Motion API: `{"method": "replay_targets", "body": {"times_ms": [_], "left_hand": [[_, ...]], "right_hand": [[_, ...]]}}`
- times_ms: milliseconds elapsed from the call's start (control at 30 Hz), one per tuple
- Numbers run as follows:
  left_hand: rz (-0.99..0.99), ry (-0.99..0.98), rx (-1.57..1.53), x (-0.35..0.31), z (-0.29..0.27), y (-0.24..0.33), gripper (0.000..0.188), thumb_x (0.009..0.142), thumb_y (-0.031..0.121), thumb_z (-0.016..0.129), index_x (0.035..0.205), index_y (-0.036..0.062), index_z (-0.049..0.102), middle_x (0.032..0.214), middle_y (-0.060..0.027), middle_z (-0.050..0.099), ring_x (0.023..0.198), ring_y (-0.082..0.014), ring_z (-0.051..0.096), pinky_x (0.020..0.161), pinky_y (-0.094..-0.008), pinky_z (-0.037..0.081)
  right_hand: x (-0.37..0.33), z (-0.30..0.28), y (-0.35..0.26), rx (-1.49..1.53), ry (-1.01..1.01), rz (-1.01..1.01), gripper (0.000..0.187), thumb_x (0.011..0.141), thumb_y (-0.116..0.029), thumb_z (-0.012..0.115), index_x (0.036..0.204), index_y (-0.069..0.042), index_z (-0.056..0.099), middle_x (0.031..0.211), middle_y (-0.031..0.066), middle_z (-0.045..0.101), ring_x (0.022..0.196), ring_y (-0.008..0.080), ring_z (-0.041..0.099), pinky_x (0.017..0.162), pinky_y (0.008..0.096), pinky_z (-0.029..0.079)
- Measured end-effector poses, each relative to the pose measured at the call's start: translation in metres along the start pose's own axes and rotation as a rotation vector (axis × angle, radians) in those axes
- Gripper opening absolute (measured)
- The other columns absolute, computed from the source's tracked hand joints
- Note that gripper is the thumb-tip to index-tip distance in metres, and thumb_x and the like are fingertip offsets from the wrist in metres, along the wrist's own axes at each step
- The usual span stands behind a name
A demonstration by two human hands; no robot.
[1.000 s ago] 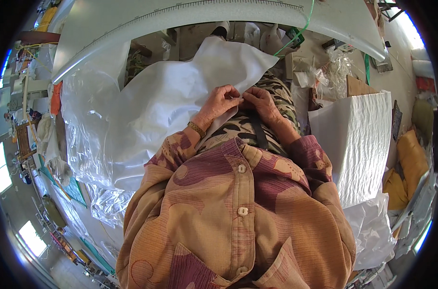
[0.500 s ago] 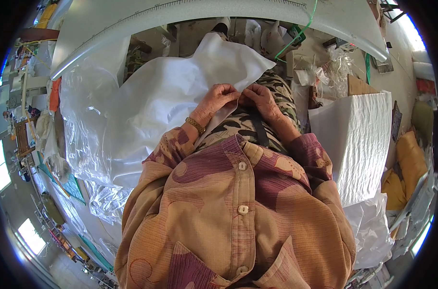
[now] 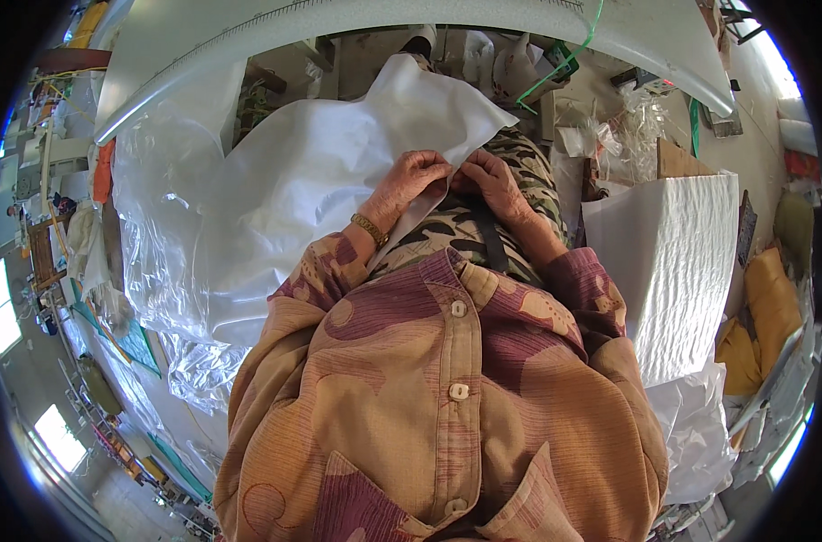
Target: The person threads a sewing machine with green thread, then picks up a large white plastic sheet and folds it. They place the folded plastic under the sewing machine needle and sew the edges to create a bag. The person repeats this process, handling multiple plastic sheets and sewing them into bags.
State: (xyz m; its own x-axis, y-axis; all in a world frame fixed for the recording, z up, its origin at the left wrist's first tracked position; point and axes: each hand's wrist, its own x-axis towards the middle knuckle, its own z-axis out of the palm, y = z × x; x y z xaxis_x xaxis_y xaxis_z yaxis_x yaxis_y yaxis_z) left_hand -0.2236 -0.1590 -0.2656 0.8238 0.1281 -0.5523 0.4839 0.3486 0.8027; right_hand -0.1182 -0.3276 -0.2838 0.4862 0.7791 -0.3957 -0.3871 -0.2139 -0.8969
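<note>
The left hand [image 3: 404, 188] and right hand [image 3: 495, 188], side by side, pinch the right edge of a white sheet [image 3: 307, 172] between their fingers; a table [image 3: 465, 13] stands beyond, far.

Hands close together above the lap [image 3: 434, 230], elbows bent.
Left hand [image 3: 413, 183]: thumb and forefinger pinched. Right hand [image 3: 492, 185]: fingers curled inward, tips partly hidden. Both forearms [image 3: 545, 246] angle toward midline.
</note>
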Motion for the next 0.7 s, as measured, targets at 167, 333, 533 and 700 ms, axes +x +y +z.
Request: {"method": "replay_targets", "body": {"times_ms": [167, 333, 533, 700], "left_hand": [[0.026, 0.008, 0.059, 0.003, -0.001, -0.004, 0.016, 0.092, 0.016, 0.064, 0.09, 0.0005, 0.067, 0.077, -0.0007, 0.064, 0.069, -0.0083, 0.058, 0.065, -0.023, 0.049], [0.031, -0.022, 0.01, 0.005, -0.003, -0.008, 0.015, 0.092, 0.018, 0.064, 0.091, 0.0032, 0.066, 0.078, 0.001, 0.063, 0.067, -0.0067, 0.057, 0.063, -0.0218, 0.047], [0.009, -0.043, -0.041, 0.006, -0.006, -0.012, 0.016, 0.093, 0.02, 0.062, 0.093, 0.0043, 0.065, 0.08, -0.0003, 0.064, 0.071, -0.0082, 0.061, 0.068, -0.0228, 0.05], [0.025, -0.047, -0.01, 0.005, -0.006, -0.007, 0.017, 0.094, 0.02, 0.061, 0.092, 0.0038, 0.065, 0.082, -0.0012, 0.065, 0.072, -0.0086, 0.061, 0.07, -0.0226, 0.05]], "right_hand": [[0.001, 0.001, 0.003, -0.053, 0.027, -0.062, 0.022, 0.094, -0.016, 0.05, 0.091, 0.004, 0.058, 0.083, 0.0081, 0.066, 0.081, 0.0145, 0.062, 0.077, 0.0289, 0.049], [0.0, 0.002, 0.004, 0.024, 0.025, -0.043, 0.022, 0.095, -0.016, 0.049, 0.092, 0.004, 0.058, 0.084, 0.0084, 0.066, 0.081, 0.0147, 0.063, 0.077, 0.0282, 0.049], [0.004, 0.001, 0.008, -0.078, 0.041, -0.013, 0.033, 0.093, -0.027, 0.055, 0.091, 0.006, 0.061, 0.082, 0.0095, 0.066, 0.079, 0.0146, 0.062, 0.073, 0.0283, 0.049], [-0.003, 0.006, -0.011, -0.351, 0.007, 0.011, 0.04, 0.087, -0.033, 0.062, 0.088, 0.007, 0.063, 0.079, 0.0101, 0.065, 0.076, 0.0143, 0.059, 0.072, 0.0292, 0.048]]}}
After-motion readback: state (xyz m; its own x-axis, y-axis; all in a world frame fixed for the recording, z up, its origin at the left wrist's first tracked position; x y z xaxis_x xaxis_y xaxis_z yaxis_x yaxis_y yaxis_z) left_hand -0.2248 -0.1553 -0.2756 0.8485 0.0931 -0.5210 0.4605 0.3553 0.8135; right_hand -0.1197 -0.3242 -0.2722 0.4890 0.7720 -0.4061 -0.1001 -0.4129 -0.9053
